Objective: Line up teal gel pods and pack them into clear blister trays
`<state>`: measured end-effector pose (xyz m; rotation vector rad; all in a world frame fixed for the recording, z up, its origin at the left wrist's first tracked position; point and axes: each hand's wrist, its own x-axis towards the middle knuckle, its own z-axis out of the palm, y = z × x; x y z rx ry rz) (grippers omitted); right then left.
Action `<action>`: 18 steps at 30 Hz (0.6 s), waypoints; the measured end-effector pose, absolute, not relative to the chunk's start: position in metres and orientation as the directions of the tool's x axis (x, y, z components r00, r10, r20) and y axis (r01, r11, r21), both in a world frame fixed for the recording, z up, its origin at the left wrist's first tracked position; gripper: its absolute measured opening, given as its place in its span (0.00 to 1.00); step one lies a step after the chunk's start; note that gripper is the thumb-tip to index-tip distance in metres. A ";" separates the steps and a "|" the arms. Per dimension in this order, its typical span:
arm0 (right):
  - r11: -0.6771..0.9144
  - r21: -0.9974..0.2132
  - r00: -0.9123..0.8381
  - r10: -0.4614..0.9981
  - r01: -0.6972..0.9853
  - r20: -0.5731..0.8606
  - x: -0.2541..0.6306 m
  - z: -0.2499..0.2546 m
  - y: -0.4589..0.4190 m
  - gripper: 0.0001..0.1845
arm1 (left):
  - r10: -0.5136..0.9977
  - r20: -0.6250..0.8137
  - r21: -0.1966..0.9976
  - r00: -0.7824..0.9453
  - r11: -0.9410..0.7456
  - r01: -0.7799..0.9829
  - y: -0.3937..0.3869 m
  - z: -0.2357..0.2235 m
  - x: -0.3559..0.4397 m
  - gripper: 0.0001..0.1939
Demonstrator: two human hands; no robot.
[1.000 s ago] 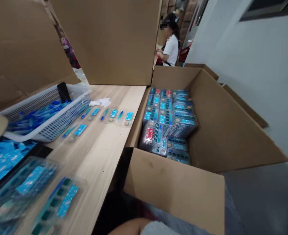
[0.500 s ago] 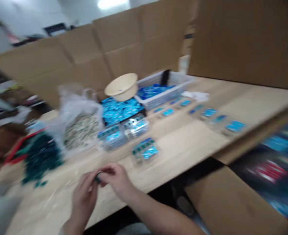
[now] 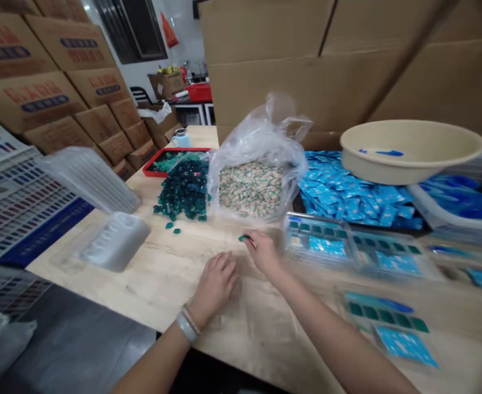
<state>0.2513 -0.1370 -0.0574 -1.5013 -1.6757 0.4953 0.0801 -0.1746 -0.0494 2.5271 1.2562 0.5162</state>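
A small dark green piece point(image 3: 244, 237) is held in a pinch by the right hand point(image 3: 263, 253), close above the wooden counter point(image 3: 154, 273). The left hand point(image 3: 215, 284) is laid palm down on the counter, loosely open, with nothing seen in it. With so small a piece, a slip from the pinch could be caused by a loosened grip, and it could be lost among the other items.

Just beyond the hands, a loose heap of similar dark green pieces point(image 3: 181, 190) is left uncontained on the counter, and two strays point(image 3: 173, 230) are lying just in front of it. A careless sweep of a hand could scatter more. Beside the heap, a clear plastic bag point(image 3: 265, 131) is slumped open around many small cream-and-green sachets point(image 3: 251, 189), which could spill if the bag is knocked.

To the right, clear blister trays point(image 3: 317, 239) are lying close to the right forearm, so they could be nudged out of place. Their compartments are partly filled with green and blue items. A heap of blue sachets point(image 3: 347, 189) is spread behind them, and a cream plastic basin point(image 3: 408, 164) holding a blue item appears to be perched above it, where it could be tipped. A red tray point(image 3: 158, 167) of green pieces is placed farther back.
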 end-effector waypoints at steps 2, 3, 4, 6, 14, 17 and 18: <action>0.263 -0.636 -0.089 0.952 0.725 0.292 0.243 -0.066 -0.104 0.10 | 0.809 0.146 0.362 0.569 -0.579 0.731 -0.159 -0.055 0.078 0.13; 0.283 -0.607 -0.142 0.952 0.743 0.270 0.238 -0.071 -0.092 0.10 | 0.816 0.134 0.360 0.562 -0.569 0.740 -0.153 -0.057 0.076 0.12; 0.301 -0.591 -0.187 0.951 0.748 0.248 0.234 -0.075 -0.085 0.10 | 0.822 0.125 0.363 0.556 -0.559 0.745 -0.149 -0.059 0.073 0.11; 0.337 -0.587 -0.258 0.942 0.737 0.217 0.226 -0.081 -0.078 0.09 | 0.825 0.118 0.381 0.553 -0.552 0.741 -0.141 -0.061 0.066 0.12; 0.495 -0.536 -0.441 0.865 0.683 0.238 0.210 -0.087 -0.081 0.11 | 0.812 0.099 0.462 0.575 -0.549 0.697 -0.129 -0.063 0.045 0.15; 0.510 -0.530 -0.468 0.855 0.678 0.225 0.208 -0.090 -0.081 0.13 | 0.818 0.088 0.473 0.568 -0.536 0.699 -0.130 -0.065 0.048 0.13; 0.495 -0.536 -0.460 0.863 0.684 0.211 0.207 -0.091 -0.082 0.14 | 0.819 0.087 0.474 0.567 -0.534 0.700 -0.132 -0.065 0.049 0.13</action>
